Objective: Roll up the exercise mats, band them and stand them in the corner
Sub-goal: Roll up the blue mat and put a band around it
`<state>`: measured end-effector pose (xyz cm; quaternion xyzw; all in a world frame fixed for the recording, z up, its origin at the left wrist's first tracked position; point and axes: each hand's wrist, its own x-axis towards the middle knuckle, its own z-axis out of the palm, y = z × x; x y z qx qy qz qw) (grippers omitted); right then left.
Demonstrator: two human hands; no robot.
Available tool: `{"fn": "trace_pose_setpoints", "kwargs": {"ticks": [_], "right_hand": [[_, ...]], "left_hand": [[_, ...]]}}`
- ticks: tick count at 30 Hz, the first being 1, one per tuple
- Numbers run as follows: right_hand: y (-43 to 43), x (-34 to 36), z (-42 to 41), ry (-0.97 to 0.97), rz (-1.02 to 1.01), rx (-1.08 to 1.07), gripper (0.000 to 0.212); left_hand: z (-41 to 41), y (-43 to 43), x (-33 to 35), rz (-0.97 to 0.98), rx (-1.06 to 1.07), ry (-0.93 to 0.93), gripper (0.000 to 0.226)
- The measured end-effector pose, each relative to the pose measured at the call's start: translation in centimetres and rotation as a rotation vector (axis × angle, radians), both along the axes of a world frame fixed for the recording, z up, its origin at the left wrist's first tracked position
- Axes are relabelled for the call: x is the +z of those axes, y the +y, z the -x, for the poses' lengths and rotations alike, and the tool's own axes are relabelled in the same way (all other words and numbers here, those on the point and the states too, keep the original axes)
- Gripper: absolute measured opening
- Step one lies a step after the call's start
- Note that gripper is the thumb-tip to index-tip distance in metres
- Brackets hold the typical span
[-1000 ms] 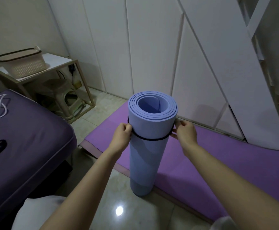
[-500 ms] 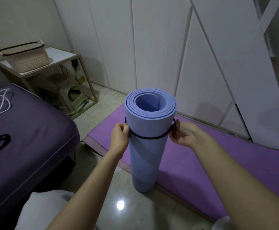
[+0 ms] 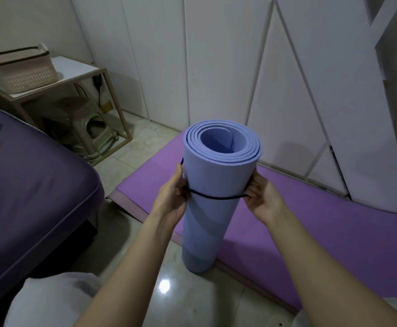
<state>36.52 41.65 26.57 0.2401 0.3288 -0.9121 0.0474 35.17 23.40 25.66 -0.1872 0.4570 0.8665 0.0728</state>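
Far left of the rolled blue exercise mat [image 3: 212,223]: a purple bed [image 3: 39,197]; beyond it, a side table [image 3: 82,70] carrying a lattice basket [image 3: 20,74], with a plastic stool [image 3: 86,121] beneath. Left hand [image 3: 170,199]: against the roll's left side, fingers curled, pinching the black elastic band [image 3: 216,198]. The roll stands upright on the tiled floor [image 3: 192,298], base at the near edge of a purple mat [image 3: 346,223] lying flat behind and right of it. The band encircles the roll's upper half. Right hand [image 3: 264,200]: against the roll's right side, fingers curled, pinching the same band
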Motion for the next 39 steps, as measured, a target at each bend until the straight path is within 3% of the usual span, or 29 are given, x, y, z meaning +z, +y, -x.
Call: {"fn": "trace_pose_setpoints", "kwargs": {"ticks": [3,11,19,24,30,33,36,39], "right_hand": [[0.2,-0.9,0.5,-0.069,-0.048,-0.058,0.038],[-4.2,-5.2,0.8,-0.225,-0.101,-0.007,0.030],[-7.1,-5.7,1.5,-0.330,-0.381,0.032,0.037],[-5.0,-5.2,2.1,-0.266,-0.341,0.024,0.034],[-1.2,-3.6,0.8,-0.148,0.015,0.278,0.022],[-0.3,-2.0,-0.9,-0.197,-0.095,0.391,0.019],[-0.6,0.5,-1.4,-0.183,-0.418,0.511,0.020],[-1.4,2.1,-0.9,-0.134,-0.691,0.382,0.022]], "left_hand": [[0.4,0.8,-0.2,0.057,0.016,-0.052,0.022],[0.5,-3.3,-3.4,0.282,0.106,-0.301,0.030],[-1.4,-5.7,-3.4,0.413,0.105,-0.380,0.020],[-2.2,-5.7,-3.3,0.042,-0.079,-0.330,0.032],[-2.5,-3.3,-3.0,-0.197,0.056,-0.223,0.039],[-2.1,-2.8,-2.7,-0.244,0.121,-0.223,0.015],[-1.6,-2.5,-2.8,-0.235,0.144,-0.231,0.007],[-1.6,-1.3,-2.5,-0.193,0.109,-0.230,0.009]]}}
